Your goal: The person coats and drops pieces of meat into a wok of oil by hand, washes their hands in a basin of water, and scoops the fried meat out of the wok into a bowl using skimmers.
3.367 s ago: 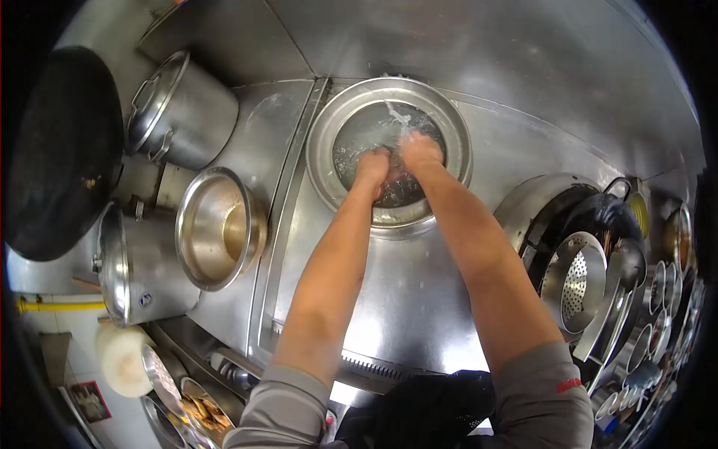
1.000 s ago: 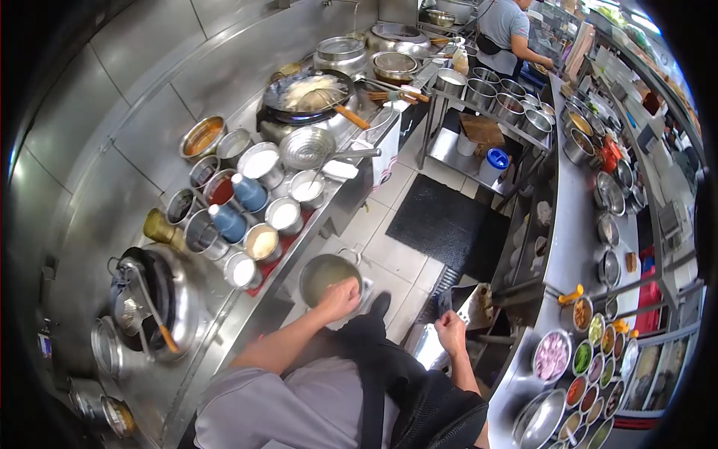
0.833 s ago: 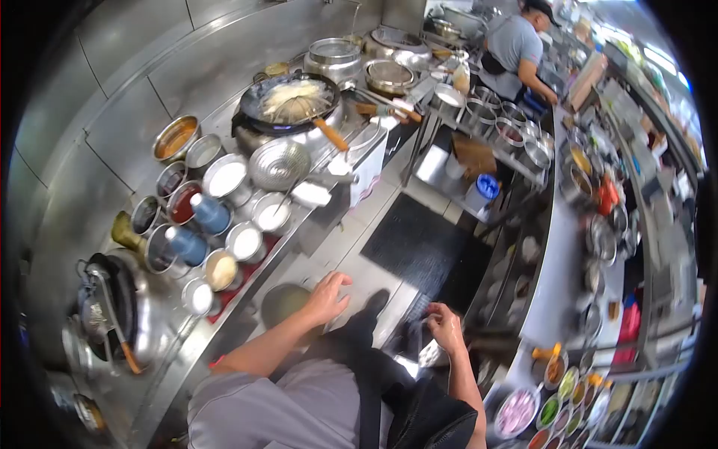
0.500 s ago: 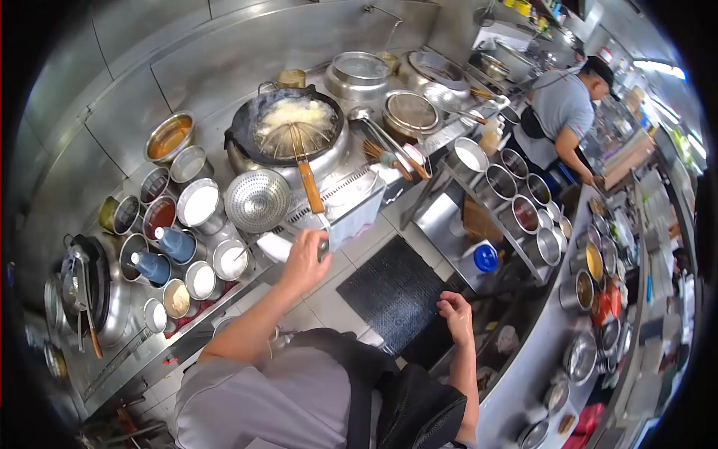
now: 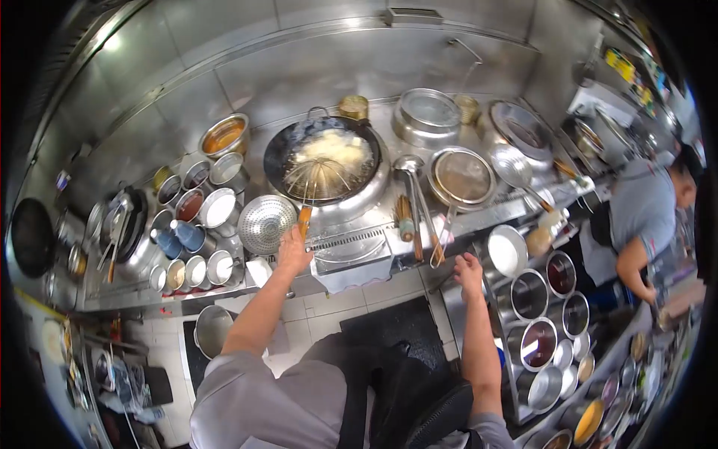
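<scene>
A wire skimmer (image 5: 323,179) with a wooden handle rests in a dark wok (image 5: 278,153), its mesh against pale food (image 5: 329,146) frying in bubbling oil. My left hand (image 5: 294,253) is closed at the lower end of that handle, where the fingers partly hide the wood. Just left of the hand lies a perforated metal strainer (image 5: 267,223). My right hand (image 5: 469,274) hangs in front of the stove edge, fingers loosely bent and apart, holding nothing. Nearest to it are a ladle (image 5: 416,191) and a round fine-mesh strainer (image 5: 462,178) on the stove.
Steel pots of powders and sauces (image 5: 218,208) and blue squeeze bottles (image 5: 189,236) crowd the left counter. Containers of liquid (image 5: 507,251) fill a rack at my right. A co-worker (image 5: 645,209) stands at the far right. A black mat (image 5: 396,329) covers part of the floor.
My view has swung toward the stove. My left hand has come up to the skimmer's handle and closed on it. My right hand has moved forward, nearer the stove edge.
</scene>
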Available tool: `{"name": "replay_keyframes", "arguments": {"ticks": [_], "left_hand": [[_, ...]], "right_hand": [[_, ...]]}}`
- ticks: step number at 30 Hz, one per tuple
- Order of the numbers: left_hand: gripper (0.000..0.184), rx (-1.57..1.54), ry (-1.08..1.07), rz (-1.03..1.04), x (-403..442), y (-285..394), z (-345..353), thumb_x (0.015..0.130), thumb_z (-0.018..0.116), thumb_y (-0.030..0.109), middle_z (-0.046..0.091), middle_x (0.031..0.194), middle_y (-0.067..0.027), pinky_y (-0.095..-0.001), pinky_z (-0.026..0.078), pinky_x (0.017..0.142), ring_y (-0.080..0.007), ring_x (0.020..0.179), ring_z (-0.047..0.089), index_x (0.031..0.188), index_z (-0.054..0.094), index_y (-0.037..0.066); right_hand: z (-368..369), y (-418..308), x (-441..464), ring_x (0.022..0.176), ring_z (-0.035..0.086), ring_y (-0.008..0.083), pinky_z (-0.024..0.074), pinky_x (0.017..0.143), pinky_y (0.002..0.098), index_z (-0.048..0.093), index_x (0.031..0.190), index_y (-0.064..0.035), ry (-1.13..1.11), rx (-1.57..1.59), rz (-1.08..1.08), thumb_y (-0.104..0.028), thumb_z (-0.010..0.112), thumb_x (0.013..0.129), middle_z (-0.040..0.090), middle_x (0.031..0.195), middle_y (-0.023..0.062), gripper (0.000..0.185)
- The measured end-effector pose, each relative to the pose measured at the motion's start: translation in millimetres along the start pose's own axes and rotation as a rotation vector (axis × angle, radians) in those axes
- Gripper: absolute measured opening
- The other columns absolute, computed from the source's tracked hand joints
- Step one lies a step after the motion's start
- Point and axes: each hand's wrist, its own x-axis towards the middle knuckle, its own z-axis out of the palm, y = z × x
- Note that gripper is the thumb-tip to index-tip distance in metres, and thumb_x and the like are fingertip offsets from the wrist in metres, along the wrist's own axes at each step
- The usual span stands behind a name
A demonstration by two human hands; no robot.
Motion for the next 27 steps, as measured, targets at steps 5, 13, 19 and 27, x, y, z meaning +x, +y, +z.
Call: {"name": "replay_keyframes", "arguments": {"ticks": [5,13,19,27], "left_hand": [[0.095,0.078,0.022,-0.075,27,4,26,0.082,0.067,0.005,0.045,0.135,-0.0232,-0.0529,0.048,0.102,-0.0447,0.126,0.051,0.159,0.011,0.011],[0.092,0.055,-0.166,-0.146,37,13,-5,0.083,0.054,-0.002,0.047,0.135,-0.0321,-0.0530,0.050,0.096,-0.0501,0.115,0.058,0.162,0.012,0.020],[0.093,-0.182,-0.220,-0.053,42,10,-70,0.076,0.058,-0.001,0.054,0.129,-0.0355,-0.0507,0.045,0.103,-0.0500,0.119,0.056,0.160,0.022,0.015],[0.085,-0.483,-0.316,0.041,67,-29,-105,0.084,0.060,0.007,0.063,0.114,-0.0210,-0.0373,0.050,0.089,-0.0319,0.097,0.064,0.160,0.022,0.011]], "right_hand": [[32,-25,102,0.083,0.059,0.0179,0.0538,0.071,0.0419,0.043,0.144,-0.0077,-0.294,0.512,0.402,-0.040,0.066,0.097,0.062,0.110,0.0115,0.061],[51,-49,78,0.046,0.042,0.0073,0.0372,0.037,0.0247,0.052,0.120,-0.0095,-0.281,0.397,-0.074,-0.026,0.052,0.107,0.046,0.063,-0.0017,0.022],[73,-128,44,0.048,0.049,0.0097,0.0413,0.040,0.0266,0.051,0.113,-0.0046,-0.474,-0.195,-0.185,-0.027,0.051,0.106,0.053,0.064,0.0014,0.024],[163,-165,73,0.066,0.070,0.0315,0.0524,0.064,0.0432,0.053,0.101,-0.0065,-0.420,-0.734,-0.328,-0.026,0.050,0.100,0.068,0.071,0.0145,0.020]]}}
